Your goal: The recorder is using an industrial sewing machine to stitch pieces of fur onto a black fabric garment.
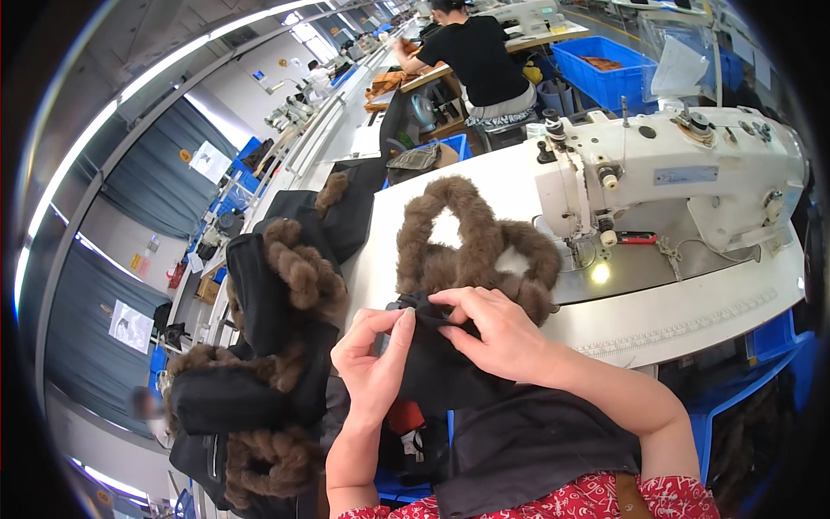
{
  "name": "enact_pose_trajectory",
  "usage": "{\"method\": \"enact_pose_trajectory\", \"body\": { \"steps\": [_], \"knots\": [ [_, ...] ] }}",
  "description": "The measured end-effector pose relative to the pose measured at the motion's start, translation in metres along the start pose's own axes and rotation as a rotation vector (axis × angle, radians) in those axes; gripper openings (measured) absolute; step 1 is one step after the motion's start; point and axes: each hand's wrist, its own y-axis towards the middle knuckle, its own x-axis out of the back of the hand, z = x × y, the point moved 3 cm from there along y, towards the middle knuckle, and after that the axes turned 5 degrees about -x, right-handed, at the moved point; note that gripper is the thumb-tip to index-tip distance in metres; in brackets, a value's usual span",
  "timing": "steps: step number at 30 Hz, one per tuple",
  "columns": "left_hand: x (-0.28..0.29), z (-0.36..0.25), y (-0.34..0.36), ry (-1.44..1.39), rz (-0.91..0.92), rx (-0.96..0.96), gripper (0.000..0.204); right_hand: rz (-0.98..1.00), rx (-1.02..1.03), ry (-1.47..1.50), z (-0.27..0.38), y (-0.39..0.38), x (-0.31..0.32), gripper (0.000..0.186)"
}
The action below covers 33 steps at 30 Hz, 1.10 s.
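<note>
A black cloth garment piece [441, 372] with brown fur trim [471, 225] lies over the table's front edge and hangs toward my lap. My left hand [372, 350] pinches a fold of the black cloth between thumb and fingers. Close beside it, my right hand [497, 333] grips the same cloth, its fingers bent around the edge below the fur. The fur forms loops on the white tabletop just beyond my hands. What lies inside the fold between my fingertips is too small to make out.
A white sewing machine [666, 173] stands on the table at right, with red-handled snips [638, 238] beside its needle area. More black pieces with brown fur [298, 268] are heaped at left. Blue bins [596, 65] stand beyond, near a seated person in black [480, 60].
</note>
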Motion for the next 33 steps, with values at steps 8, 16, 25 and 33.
{"method": "enact_pose_trajectory", "body": {
  "steps": [8,16,25,33],
  "knots": [
    [0.018,-0.002,-0.001,0.153,-0.015,-0.414,0.021,-0.014,0.027,0.06,-0.004,-0.003,-0.002,0.033],
    [0.002,-0.05,0.023,0.717,0.757,-0.86,0.027,-0.053,0.279,-0.059,-0.002,-0.004,0.002,0.028],
    [-0.017,-0.057,0.009,0.571,1.021,-0.933,0.02,0.084,0.077,0.175,-0.016,-0.018,0.028,0.039],
    [-0.021,-0.059,0.016,0.387,1.101,-0.76,0.019,0.005,0.226,-0.093,-0.003,-0.049,0.031,0.07]
  ]
}}
